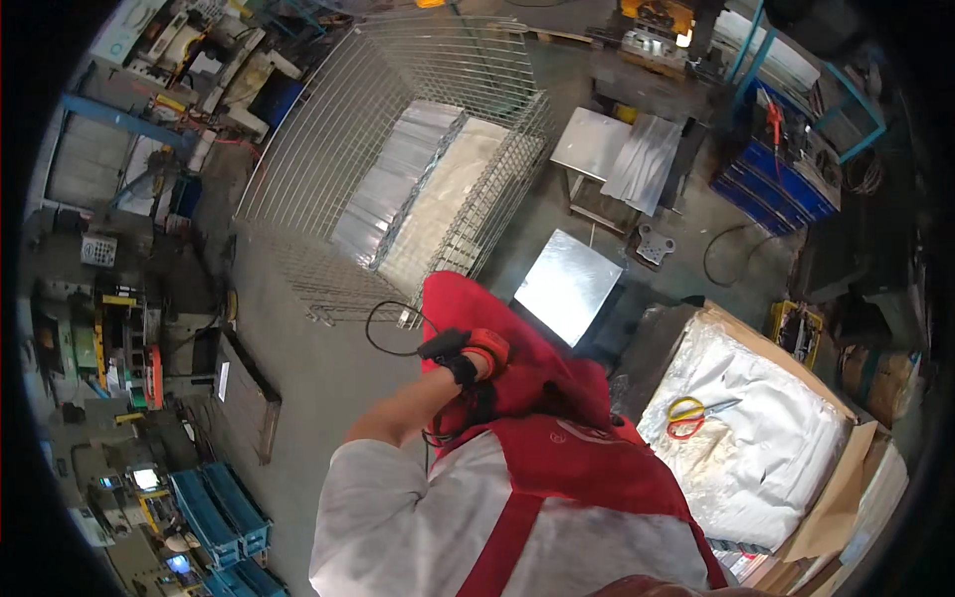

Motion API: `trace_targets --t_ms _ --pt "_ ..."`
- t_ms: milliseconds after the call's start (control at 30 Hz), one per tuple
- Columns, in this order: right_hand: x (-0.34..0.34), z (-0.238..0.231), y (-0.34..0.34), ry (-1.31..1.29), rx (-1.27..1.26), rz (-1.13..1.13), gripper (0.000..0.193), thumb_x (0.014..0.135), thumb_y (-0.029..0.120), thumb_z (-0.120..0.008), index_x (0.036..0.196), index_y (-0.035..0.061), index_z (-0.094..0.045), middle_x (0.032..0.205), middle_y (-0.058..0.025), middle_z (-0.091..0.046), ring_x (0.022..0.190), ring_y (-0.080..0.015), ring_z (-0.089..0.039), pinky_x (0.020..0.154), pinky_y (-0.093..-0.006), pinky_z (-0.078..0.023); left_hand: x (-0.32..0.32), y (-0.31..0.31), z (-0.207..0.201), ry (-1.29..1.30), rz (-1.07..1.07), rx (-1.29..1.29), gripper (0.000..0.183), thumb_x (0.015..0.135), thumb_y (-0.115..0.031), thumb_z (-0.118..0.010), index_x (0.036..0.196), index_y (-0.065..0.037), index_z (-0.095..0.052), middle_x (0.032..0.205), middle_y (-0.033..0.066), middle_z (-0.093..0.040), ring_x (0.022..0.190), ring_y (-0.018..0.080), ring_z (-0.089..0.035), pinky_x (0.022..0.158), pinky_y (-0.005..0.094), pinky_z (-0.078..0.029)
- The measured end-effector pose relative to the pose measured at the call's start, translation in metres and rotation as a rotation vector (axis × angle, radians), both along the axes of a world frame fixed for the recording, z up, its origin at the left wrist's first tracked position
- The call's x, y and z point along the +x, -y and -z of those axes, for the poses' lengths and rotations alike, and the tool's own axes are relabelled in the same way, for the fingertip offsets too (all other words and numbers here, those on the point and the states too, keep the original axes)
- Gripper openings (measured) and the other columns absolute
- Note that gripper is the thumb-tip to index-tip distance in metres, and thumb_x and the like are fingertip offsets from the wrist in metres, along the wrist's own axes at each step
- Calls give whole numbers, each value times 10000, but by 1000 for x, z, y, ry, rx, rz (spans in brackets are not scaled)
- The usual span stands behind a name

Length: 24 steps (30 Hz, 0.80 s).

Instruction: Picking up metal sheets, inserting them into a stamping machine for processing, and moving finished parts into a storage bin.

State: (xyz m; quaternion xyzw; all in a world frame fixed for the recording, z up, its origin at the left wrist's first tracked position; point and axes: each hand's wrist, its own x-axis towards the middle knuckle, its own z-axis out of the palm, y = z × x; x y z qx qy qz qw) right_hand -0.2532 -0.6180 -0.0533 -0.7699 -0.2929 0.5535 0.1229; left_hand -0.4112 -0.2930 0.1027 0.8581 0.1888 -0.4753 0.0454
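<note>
My left hand (487, 350), in a red-orange glove, rests at the front of my red apron (562, 373). Its fingers blend into the red cloth, so their pose is hard to make out. A black band (460, 370) with a dark device and a looped cable sits at that wrist. My right hand does not show; my body hides that side. Ahead of the apron lies a shiny square metal sheet (569, 287). To the right, scissors (691, 416) with yellow and red handles lie on white wrapping (756, 438) in an open cardboard box (834, 488).
A wire mesh cage (507, 214) at the front left holds grey metal strips (398, 179) and a pale sheet. Beyond stands a low table (587, 144) with metal plates. A blue cabinet (771, 184) is at the far right. Blue crates (214, 507) stand at left beside a dark panel (247, 398).
</note>
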Motion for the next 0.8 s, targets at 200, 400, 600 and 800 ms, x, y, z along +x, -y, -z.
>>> trace_targets --t_ms 200,400,600,800 --pt "19 2 -19 47 30 87 563 668 495 -558 981 27 -556 965 -223 -564 946 -354 -528 788 -419 -424 52 -27 12 134 53 -61 328 733 -390 -532 845 -106 -652 851 117 -630 813 267 -608 677 387 -481" --pt "43 2 -75 92 24 140 583 659 504 -565 987 22 -555 968 -225 -563 951 -354 -526 793 -416 -421 87 -79 34 163 10 -211 299 675 -342 -554 835 -109 -653 849 128 -625 836 274 -596 731 379 -469" --pt "70 91 -118 56 4 258 626 641 526 -562 997 11 -571 1005 -226 -552 976 -358 -512 826 -397 -410 118 -171 66 216 -102 -450 410 596 -366 -600 915 -109 -627 947 135 -600 920 273 -560 802 373 -436" --pt "114 -19 -232 239 -238 135 496 644 477 -574 865 34 -599 908 -203 -582 881 -344 -546 755 -408 -427 125 -248 145 270 -213 -670 456 585 -399 -603 936 -109 -620 965 139 -595 941 283 -551 798 366 -439"
